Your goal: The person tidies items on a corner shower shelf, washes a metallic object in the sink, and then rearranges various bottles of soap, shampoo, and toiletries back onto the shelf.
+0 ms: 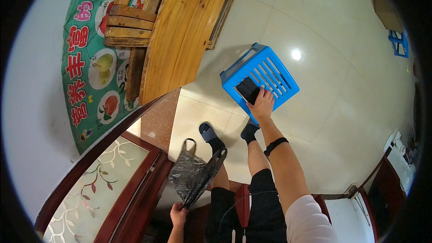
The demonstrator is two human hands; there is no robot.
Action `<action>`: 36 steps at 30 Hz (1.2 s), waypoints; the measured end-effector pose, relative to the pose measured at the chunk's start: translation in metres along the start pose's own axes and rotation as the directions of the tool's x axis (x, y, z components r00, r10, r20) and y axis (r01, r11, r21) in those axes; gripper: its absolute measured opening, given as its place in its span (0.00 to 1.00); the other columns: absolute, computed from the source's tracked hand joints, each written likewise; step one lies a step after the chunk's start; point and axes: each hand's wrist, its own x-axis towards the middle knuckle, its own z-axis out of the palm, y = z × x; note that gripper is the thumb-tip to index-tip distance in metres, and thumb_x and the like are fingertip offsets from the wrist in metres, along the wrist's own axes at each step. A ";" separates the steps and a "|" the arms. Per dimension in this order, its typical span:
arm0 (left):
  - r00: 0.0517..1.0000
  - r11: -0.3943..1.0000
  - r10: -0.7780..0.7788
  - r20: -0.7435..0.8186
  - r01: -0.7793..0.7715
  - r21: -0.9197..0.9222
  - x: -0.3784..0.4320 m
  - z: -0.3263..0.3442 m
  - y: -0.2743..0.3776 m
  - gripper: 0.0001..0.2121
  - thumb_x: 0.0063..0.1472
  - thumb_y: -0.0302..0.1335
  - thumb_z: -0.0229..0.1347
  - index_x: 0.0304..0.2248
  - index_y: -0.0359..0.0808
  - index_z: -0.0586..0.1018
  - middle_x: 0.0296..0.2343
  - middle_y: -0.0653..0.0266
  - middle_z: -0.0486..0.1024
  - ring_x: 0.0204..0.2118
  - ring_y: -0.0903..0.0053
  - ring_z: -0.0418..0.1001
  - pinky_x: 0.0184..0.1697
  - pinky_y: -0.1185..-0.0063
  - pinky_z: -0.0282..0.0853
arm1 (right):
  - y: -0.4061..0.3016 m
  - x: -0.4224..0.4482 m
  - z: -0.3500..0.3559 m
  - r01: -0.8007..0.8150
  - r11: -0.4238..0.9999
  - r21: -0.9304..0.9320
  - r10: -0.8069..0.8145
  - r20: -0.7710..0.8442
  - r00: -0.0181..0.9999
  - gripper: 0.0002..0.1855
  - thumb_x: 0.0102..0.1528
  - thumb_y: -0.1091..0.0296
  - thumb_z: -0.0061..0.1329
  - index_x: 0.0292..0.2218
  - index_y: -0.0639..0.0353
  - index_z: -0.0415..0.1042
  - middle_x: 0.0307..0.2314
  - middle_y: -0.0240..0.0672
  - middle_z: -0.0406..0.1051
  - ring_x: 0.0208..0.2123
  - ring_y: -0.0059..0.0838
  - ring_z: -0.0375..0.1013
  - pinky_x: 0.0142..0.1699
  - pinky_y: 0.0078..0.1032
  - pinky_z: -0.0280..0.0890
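Observation:
A blue plastic stool (283, 71) with a slotted seat stands on the floor ahead of me. On its near left part lies a flat black object (248, 89), perhaps a folded bag or a wallet. My right hand (263, 104) has its thumb and fingertips at that object's edge; whether it grips it I cannot tell. Low at the left, my left hand (179, 213) pinches the bottom of a black plastic bag (189, 175). The bag's handles point away from the hand, and its contents, if any, are hidden.
A wooden table (185, 27) with slatted wood beside it stands at the upper left, against a green fruit poster (79, 108). A glass-panelled door (111, 175) is at the lower left. My slippered feet are near the stool. A cardboard box (386, 11) lies at the far right.

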 end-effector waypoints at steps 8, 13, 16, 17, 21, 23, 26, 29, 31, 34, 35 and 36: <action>0.989 0.996 -0.053 0.135 0.062 -0.059 -0.004 0.012 0.013 0.08 0.41 0.17 0.44 0.27 0.28 0.64 0.20 0.59 0.64 0.19 0.77 0.65 0.21 0.82 0.62 | 0.003 0.000 0.007 0.065 0.995 -0.069 -0.069 -0.047 0.997 0.34 0.26 0.59 0.53 0.35 0.64 0.54 0.30 0.38 0.55 0.34 0.33 0.55 0.37 0.29 0.51; 0.977 0.994 -0.003 0.214 0.026 -0.106 -0.003 0.016 0.015 0.09 0.42 0.17 0.45 0.27 0.28 0.64 0.20 0.61 0.64 0.20 0.78 0.65 0.21 0.83 0.63 | 0.007 0.005 0.000 0.105 0.990 -0.089 -0.107 -0.014 0.994 0.34 0.26 0.58 0.53 0.35 0.64 0.55 0.30 0.37 0.55 0.35 0.32 0.55 0.39 0.29 0.49; 0.972 0.992 -0.047 0.232 0.074 -0.106 -0.004 0.020 0.024 0.09 0.42 0.17 0.45 0.27 0.28 0.63 0.21 0.61 0.64 0.21 0.78 0.65 0.22 0.81 0.63 | 0.008 0.007 -0.003 0.121 0.988 -0.099 -0.122 -0.001 0.993 0.35 0.27 0.57 0.52 0.36 0.64 0.54 0.30 0.38 0.55 0.36 0.33 0.54 0.40 0.30 0.48; 0.970 0.990 -0.063 0.233 0.090 -0.108 -0.005 0.022 0.026 0.08 0.42 0.17 0.45 0.27 0.28 0.63 0.21 0.61 0.64 0.21 0.78 0.65 0.22 0.81 0.63 | 0.010 0.006 -0.002 0.118 0.989 -0.092 -0.118 0.009 0.993 0.35 0.27 0.57 0.52 0.36 0.64 0.54 0.30 0.38 0.55 0.36 0.33 0.54 0.41 0.30 0.48; 0.968 0.989 -0.026 0.250 0.060 -0.132 -0.006 0.026 0.024 0.07 0.43 0.18 0.45 0.25 0.29 0.64 0.19 0.63 0.64 0.18 0.79 0.64 0.21 0.83 0.61 | 0.018 0.001 0.004 0.143 0.990 0.005 -0.143 -0.078 0.987 0.36 0.27 0.57 0.52 0.37 0.64 0.52 0.32 0.40 0.54 0.37 0.35 0.53 0.42 0.31 0.47; 0.967 0.991 -0.024 0.255 0.057 -0.124 -0.006 0.027 0.023 0.06 0.43 0.18 0.45 0.25 0.29 0.64 0.18 0.63 0.64 0.18 0.80 0.64 0.21 0.83 0.60 | 0.021 -0.001 0.006 0.155 0.987 0.040 -0.151 -0.078 0.985 0.37 0.27 0.57 0.52 0.38 0.64 0.51 0.32 0.41 0.54 0.37 0.35 0.53 0.42 0.30 0.46; 0.962 0.985 -0.023 0.272 0.068 -0.156 -0.005 0.029 0.018 0.06 0.43 0.18 0.45 0.24 0.28 0.64 0.18 0.62 0.65 0.17 0.80 0.64 0.20 0.84 0.59 | 0.024 -0.003 0.008 0.163 0.984 0.067 -0.158 -0.071 0.985 0.38 0.28 0.58 0.52 0.38 0.65 0.50 0.33 0.41 0.54 0.38 0.36 0.52 0.43 0.30 0.45; 0.960 0.974 -0.052 0.274 0.110 -0.198 -0.004 0.031 0.013 0.06 0.43 0.18 0.45 0.25 0.28 0.64 0.18 0.62 0.65 0.17 0.80 0.64 0.21 0.83 0.60 | 0.027 0.005 0.011 0.189 0.977 0.096 -0.178 -0.110 0.978 0.37 0.28 0.59 0.52 0.38 0.65 0.50 0.33 0.42 0.54 0.38 0.37 0.52 0.43 0.30 0.46; 0.960 0.969 -0.043 0.278 0.107 -0.221 -0.004 0.032 0.011 0.06 0.43 0.18 0.45 0.25 0.28 0.64 0.18 0.62 0.65 0.18 0.80 0.65 0.21 0.83 0.61 | 0.032 0.011 0.014 0.200 0.973 0.118 -0.184 -0.129 0.974 0.37 0.28 0.60 0.53 0.38 0.65 0.50 0.33 0.43 0.54 0.37 0.38 0.53 0.42 0.30 0.47; 0.955 0.972 -0.023 0.295 0.090 -0.216 -0.007 0.034 0.014 0.06 0.43 0.18 0.45 0.25 0.29 0.64 0.18 0.63 0.66 0.17 0.81 0.65 0.20 0.86 0.62 | 0.044 0.013 0.010 0.185 0.915 0.360 -0.147 -0.130 0.981 0.38 0.27 0.63 0.54 0.39 0.68 0.50 0.33 0.45 0.54 0.37 0.41 0.53 0.41 0.29 0.49; 0.954 0.974 -0.018 0.300 0.085 -0.212 -0.008 0.034 0.014 0.06 0.43 0.17 0.45 0.26 0.29 0.64 0.18 0.63 0.66 0.16 0.81 0.65 0.19 0.87 0.62 | 0.046 0.012 0.007 0.184 0.892 0.414 -0.143 -0.129 0.981 0.39 0.27 0.63 0.54 0.39 0.69 0.49 0.34 0.46 0.54 0.36 0.42 0.53 0.41 0.29 0.50; 0.951 0.971 -0.017 0.309 0.089 -0.221 -0.007 0.036 0.010 0.06 0.44 0.17 0.45 0.26 0.29 0.64 0.18 0.63 0.66 0.17 0.81 0.65 0.19 0.87 0.62 | 0.039 0.010 -0.008 0.185 0.914 0.360 -0.175 -0.060 0.983 0.40 0.27 0.62 0.54 0.39 0.68 0.49 0.34 0.46 0.53 0.37 0.42 0.53 0.41 0.29 0.50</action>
